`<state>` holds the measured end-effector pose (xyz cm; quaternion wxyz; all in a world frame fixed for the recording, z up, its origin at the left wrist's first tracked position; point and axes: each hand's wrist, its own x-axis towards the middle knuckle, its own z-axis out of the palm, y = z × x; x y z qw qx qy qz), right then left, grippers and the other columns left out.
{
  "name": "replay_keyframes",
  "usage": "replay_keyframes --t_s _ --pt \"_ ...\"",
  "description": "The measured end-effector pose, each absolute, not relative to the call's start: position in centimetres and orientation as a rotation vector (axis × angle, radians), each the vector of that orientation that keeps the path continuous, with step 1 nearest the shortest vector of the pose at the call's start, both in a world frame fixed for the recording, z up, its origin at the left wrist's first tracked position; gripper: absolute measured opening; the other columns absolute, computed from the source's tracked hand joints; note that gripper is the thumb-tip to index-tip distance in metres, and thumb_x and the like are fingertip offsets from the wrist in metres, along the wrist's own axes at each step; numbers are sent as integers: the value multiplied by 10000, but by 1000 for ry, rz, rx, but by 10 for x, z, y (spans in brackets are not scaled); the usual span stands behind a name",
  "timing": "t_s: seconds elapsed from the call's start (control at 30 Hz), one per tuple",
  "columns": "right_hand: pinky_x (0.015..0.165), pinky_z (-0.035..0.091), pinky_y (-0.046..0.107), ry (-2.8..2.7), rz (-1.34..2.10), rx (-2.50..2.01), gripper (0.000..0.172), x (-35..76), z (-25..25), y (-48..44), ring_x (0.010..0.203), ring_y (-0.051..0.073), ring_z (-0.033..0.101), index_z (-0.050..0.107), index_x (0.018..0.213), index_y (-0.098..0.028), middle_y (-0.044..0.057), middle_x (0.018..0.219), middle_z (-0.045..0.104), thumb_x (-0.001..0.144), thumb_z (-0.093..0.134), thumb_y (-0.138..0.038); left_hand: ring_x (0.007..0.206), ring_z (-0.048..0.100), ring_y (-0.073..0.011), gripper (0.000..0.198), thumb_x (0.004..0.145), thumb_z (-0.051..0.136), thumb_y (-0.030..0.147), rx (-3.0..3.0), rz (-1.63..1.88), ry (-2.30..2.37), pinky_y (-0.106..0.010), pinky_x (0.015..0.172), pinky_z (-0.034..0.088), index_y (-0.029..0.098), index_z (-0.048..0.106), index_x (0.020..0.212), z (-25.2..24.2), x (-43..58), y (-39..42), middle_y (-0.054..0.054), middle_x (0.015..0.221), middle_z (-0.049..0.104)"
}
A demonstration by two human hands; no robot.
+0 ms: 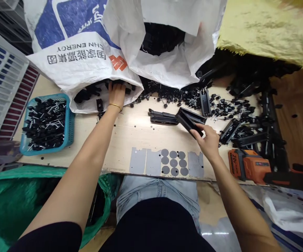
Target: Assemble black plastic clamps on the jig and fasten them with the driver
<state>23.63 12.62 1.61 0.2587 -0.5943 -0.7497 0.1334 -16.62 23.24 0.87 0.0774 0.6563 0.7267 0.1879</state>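
My left hand (116, 93) reaches into the mouth of a white woven sack (88, 75) that lies on the table and holds black plastic parts (88, 91). Its fingertips are hidden among those parts, so what they grip does not show. In my right hand (207, 140) is a long black channel-shaped plastic piece (188, 122), pinched at its near end and tilted. Behind it, touching or nearly so, lie another black channel piece (193, 114) and a longer black part (163, 117). One more channel piece (205, 102) rests farther back.
A teal basket (71, 122) of black-headed screws stands at left. Loose screws and black parts (235, 108) are heaped at right, near an orange power tool (251, 166). Grey discs and plates (174, 162) lie along the front edge. A green sack (15, 196) is below left.
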Motion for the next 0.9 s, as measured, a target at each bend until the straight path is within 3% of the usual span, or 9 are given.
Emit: replay_keyframes --t_s 0.13,0.23,0.3,0.4,0.53,0.63,0.73,0.8,0.9 --pt "773 479 383 -2049 559 -1578 361 230 19 76 839 242 642 669 997 -193 92 927 708 863 547 -505 1144 506 -264 281 954 430 226 2079 391 2277 -518 1120 258 33 532 1132 23 -153 194 -116 1088 617" --pt "763 483 393 -2176 686 -1553 334 231 11 53 820 246 640 665 985 -188 90 886 704 857 572 -482 961 610 -254 281 922 439 219 2022 362 2044 -417 917 473 106 574 1141 21 -117 127 -113 1020 656" --pt "768 479 407 -2302 736 -1522 321 234 5 47 844 258 631 662 1004 -182 101 896 697 858 579 -456 865 635 -228 285 903 468 240 1983 350 1773 -361 810 515 135 596 1135 12 -87 79 -92 965 680" --pt "812 463 421 -2587 776 -1310 304 239 6 57 925 273 604 651 1084 -185 121 987 683 873 569 -388 974 618 -199 294 908 440 200 1981 525 1604 -319 870 499 154 584 1159 -4 -50 31 -89 1064 658" --pt "908 410 461 -2759 539 -1291 338 239 27 80 1099 307 543 605 1207 -197 162 1211 602 894 492 -259 898 600 -201 254 922 436 199 1999 609 1722 -313 816 490 139 616 1090 -22 -27 15 -91 938 618" --pt "812 446 422 -2564 543 -1933 366 232 42 84 1011 329 591 652 1064 -113 208 1045 650 907 456 -379 858 577 -218 236 928 475 253 2081 581 1799 -330 783 470 148 620 1083 -30 -24 17 -82 881 600" --pt "724 456 424 -2248 713 -2547 630 215 42 77 873 358 636 671 865 -84 229 835 667 891 346 -624 838 572 -221 263 919 527 354 2145 580 1787 -328 757 450 164 621 1076 -34 -23 18 -75 879 607" --pt "728 463 440 -2093 718 -2617 714 194 32 72 871 371 638 647 962 -59 242 877 668 850 350 -699 821 573 -218 266 904 555 380 2166 580 1770 -322 740 440 169 628 1049 -36 -20 19 -69 873 612" --pt "797 472 436 -2000 645 -2317 622 152 11 72 956 349 614 552 1156 -50 218 1024 650 855 473 -588 810 576 -215 220 906 557 352 2148 599 1829 -321 736 429 173 630 1011 -39 -11 22 -64 869 613"
